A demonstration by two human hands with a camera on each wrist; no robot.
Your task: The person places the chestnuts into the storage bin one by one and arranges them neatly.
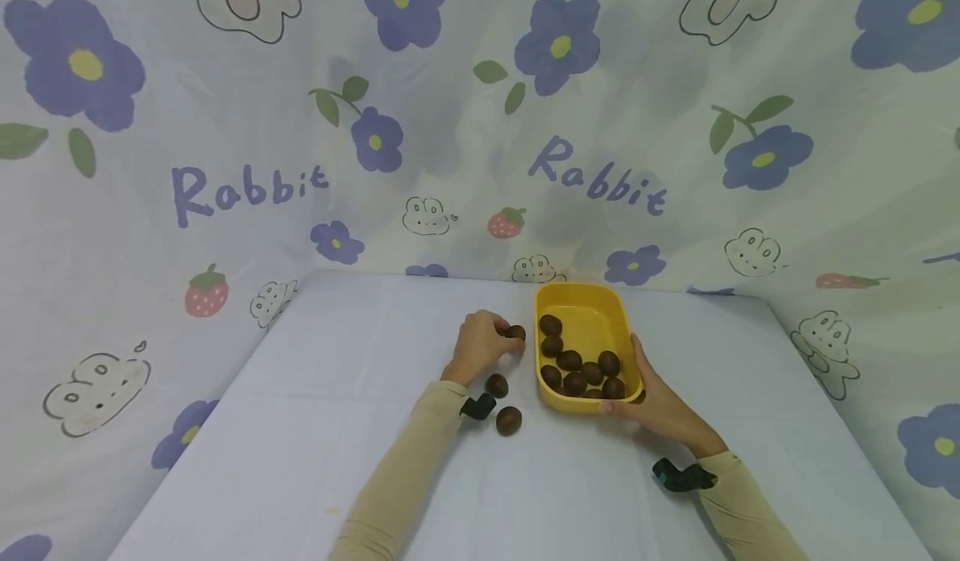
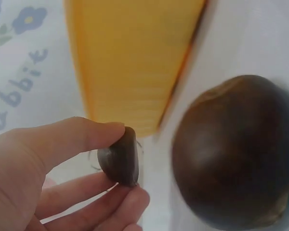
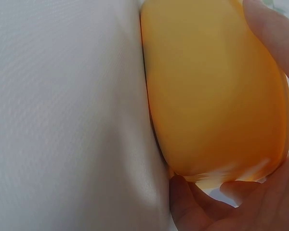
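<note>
My left hand [image 1: 480, 348] pinches a brown chestnut [image 2: 116, 161] between thumb and fingers, just left of the yellow plastic box [image 1: 588, 321]. Two more chestnuts lie on the white table near the left wrist, one [image 1: 497, 386] behind the other [image 1: 508, 421]; a chestnut [image 2: 236, 154] looms large in the left wrist view. Several chestnuts [image 1: 574, 383] are inside the box, mostly at its near end. My right hand [image 1: 667, 407] grips the box's near right corner, thumb on the near side and fingers along the right wall [image 3: 212, 96].
A white cloth covers the table [image 1: 300, 428]. Behind it and at both sides hangs a curtain [image 1: 450, 161] printed with flowers, rabbits and strawberries. Each sleeved wrist wears a small black device [image 1: 682, 476].
</note>
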